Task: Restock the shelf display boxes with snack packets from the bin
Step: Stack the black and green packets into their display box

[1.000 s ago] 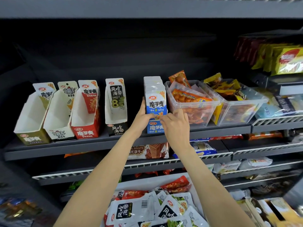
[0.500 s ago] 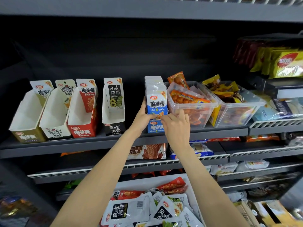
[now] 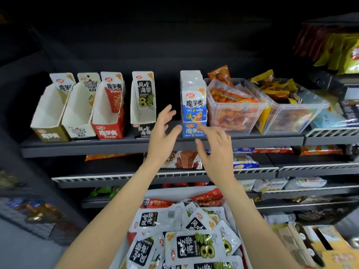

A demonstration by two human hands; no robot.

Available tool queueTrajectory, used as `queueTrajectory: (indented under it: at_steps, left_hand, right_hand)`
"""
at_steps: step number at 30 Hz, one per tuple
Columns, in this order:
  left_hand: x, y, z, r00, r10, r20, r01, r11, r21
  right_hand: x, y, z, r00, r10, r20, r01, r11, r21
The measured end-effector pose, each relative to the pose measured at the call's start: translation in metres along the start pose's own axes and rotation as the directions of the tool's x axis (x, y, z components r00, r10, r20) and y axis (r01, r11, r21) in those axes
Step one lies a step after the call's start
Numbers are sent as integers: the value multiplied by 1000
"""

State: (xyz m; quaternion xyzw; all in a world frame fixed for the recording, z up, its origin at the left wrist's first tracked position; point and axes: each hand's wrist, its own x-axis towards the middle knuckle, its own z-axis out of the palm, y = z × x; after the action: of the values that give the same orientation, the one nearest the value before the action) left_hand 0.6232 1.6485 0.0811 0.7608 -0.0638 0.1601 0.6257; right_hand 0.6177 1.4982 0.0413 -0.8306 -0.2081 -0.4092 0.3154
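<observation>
A blue display box [image 3: 194,130] stands on the dark shelf [image 3: 116,147], filled with upright blue-and-white snack packets [image 3: 193,98]. My left hand [image 3: 165,131] hovers just left of it with fingers spread, holding nothing. Slightly below and in front of the box, my right hand [image 3: 215,148] is also spread and empty. To the left stand a black seaweed box [image 3: 142,107], a red box [image 3: 108,117], a white box [image 3: 79,115] and an olive box [image 3: 49,117], all looking empty. The bin [image 3: 246,257] below holds several white-and-black seaweed packets [image 3: 192,245] and red packets [image 3: 207,198].
Two clear plastic tubs [image 3: 237,113] [image 3: 291,117] of orange and yellow snacks sit right of the blue box. Lower shelves carry biscuit packs [image 3: 182,160]. Yellow bags [image 3: 342,53] hang at upper right, and cardboard cartons [image 3: 303,243] stand at lower right.
Both hands have let go of the blue packets and pulled back from the blue box, fingers now spread. The camera has moved closer to the shelf.
</observation>
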Motion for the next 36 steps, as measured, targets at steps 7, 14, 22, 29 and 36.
queueTrajectory:
  at_steps: [7,14,22,29,36]
  left_hand:
    - [-100,-36,-40,970,235,-57,-205,925,321]
    - [-167,-115,-60,889,-264,374,-36,773,633]
    - [-180,-136,-48,751,-552,364,-18,533,846]
    - [-196,-123,-61,791,-523,318,-24,493,870]
    - [-206,-112,-73,742,-583,332,35,528,848]
  right_hand:
    - [-93,-22,-8,891,166,423,-252,955,156]
    - [-177,-13,-27,413,242,878,-229,961,-157]
    - [-186,-15,-45,369,222,902,22,969,-247]
    - [-179,-10,-39,518,400,756,-248,916,-315]
    - [-166,-8,-41,567,479,671,-392,873,-292]
